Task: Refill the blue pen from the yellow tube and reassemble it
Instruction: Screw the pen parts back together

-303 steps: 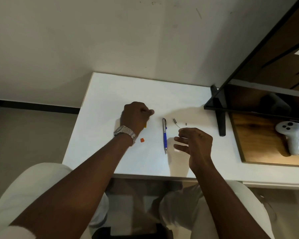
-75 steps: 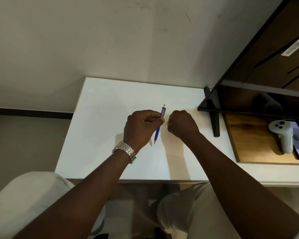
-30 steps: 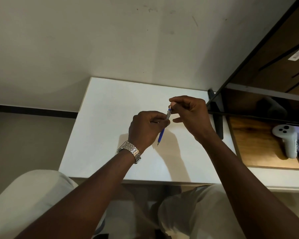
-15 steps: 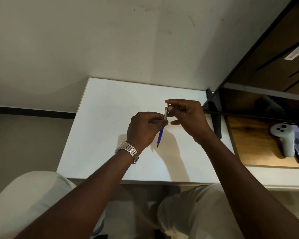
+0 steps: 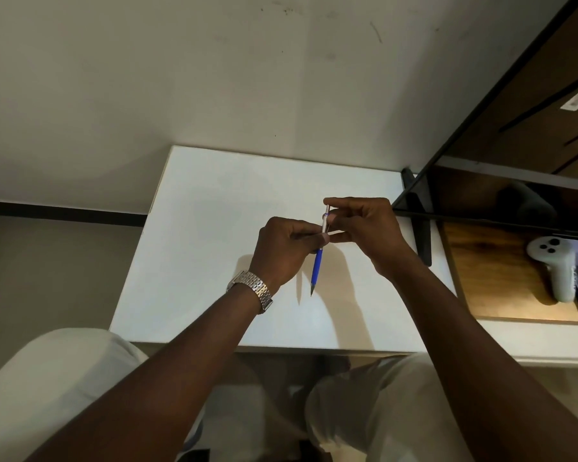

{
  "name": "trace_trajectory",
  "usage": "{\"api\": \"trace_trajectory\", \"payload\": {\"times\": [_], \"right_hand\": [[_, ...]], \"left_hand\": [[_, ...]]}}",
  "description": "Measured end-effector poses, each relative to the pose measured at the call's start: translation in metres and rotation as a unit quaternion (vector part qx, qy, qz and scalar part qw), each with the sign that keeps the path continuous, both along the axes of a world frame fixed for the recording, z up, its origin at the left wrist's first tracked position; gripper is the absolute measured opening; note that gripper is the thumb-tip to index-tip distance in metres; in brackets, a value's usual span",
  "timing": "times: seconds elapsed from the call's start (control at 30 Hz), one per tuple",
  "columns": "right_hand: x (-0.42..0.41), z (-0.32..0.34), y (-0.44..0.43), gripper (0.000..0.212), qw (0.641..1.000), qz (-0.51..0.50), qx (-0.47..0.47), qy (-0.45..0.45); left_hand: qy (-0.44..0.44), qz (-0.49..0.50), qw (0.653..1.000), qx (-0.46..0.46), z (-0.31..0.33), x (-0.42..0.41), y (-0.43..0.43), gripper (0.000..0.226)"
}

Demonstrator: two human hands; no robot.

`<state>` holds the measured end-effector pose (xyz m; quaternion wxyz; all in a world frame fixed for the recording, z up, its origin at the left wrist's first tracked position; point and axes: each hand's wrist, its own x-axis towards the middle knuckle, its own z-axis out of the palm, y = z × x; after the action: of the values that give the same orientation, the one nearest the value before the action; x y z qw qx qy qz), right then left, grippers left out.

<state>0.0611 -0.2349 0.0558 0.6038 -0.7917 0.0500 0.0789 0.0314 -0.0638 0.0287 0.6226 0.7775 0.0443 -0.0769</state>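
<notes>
The left hand (image 5: 289,248) is closed around the middle of the blue pen (image 5: 317,266), with the finger and thumb pinching it. The right hand (image 5: 364,228) is closed too, and its fingertips (image 5: 331,216) pinch the silver top end of the pen. Both hands hold the pen up in the air above the white worktop (image 5: 214,228), not lying on it. The pen stands almost straight up and down, a bit tilted. Its pointy tip is at the bottom, aimed at the person, and its silver end is at the top, pointing away toward the wall. The right hand is the one at the top end, so I think it is the one that will push or twist the last bit on, along the length of the pen, while the left hand keeps the pen steady. I cannot see a yellow tube anywhere. Off to the right sits a white controller (image 5: 554,265) on a wooden board (image 5: 488,281), well apart from the hands. A silver watch (image 5: 252,288) is on the left wrist.
</notes>
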Motion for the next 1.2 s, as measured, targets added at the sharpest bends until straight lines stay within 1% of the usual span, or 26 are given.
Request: {"api": "trace_trajectory", "payload": {"times": [0.3,0.43,0.5,0.57,0.67,0.73,0.87,0.97,1.2], "right_hand": [[0.000,-0.001,-0.002,0.033,1.000,-0.004,0.006,0.003],[0.004,-0.004,-0.002,0.037,1.000,-0.003,0.008,0.011],[0.007,-0.007,-0.003,0.043,0.999,-0.012,0.023,0.026],[0.012,-0.011,-0.005,0.045,0.998,-0.033,0.034,0.047],[0.021,-0.020,-0.007,0.041,0.995,-0.064,0.012,0.081],[0.025,-0.027,-0.006,0.038,0.992,-0.072,-0.008,0.108],[0.028,-0.043,-0.003,0.031,0.985,-0.091,-0.031,0.140],[0.030,-0.052,-0.002,0.021,0.983,-0.105,-0.052,0.140],[0.032,-0.060,-0.001,0.008,0.982,-0.125,-0.083,0.114]], "left_hand": [[0.001,0.000,1.000,-0.002,-0.001,0.000,-0.001,0.021],[0.007,0.004,1.000,-0.008,-0.002,0.001,-0.002,0.020],[0.019,-0.002,1.000,-0.012,-0.003,0.002,-0.003,0.023],[0.027,-0.015,0.999,0.014,-0.008,0.001,-0.004,0.032],[0.038,-0.031,0.997,0.065,-0.018,-0.003,-0.007,0.039],[0.038,-0.035,0.994,0.092,-0.024,-0.005,-0.012,0.034],[0.021,-0.047,0.988,0.146,-0.032,-0.005,-0.022,0.018],[0.011,-0.042,0.986,0.163,-0.035,-0.001,-0.025,0.019],[0.008,-0.043,0.983,0.177,-0.037,0.003,-0.029,0.022]]}}
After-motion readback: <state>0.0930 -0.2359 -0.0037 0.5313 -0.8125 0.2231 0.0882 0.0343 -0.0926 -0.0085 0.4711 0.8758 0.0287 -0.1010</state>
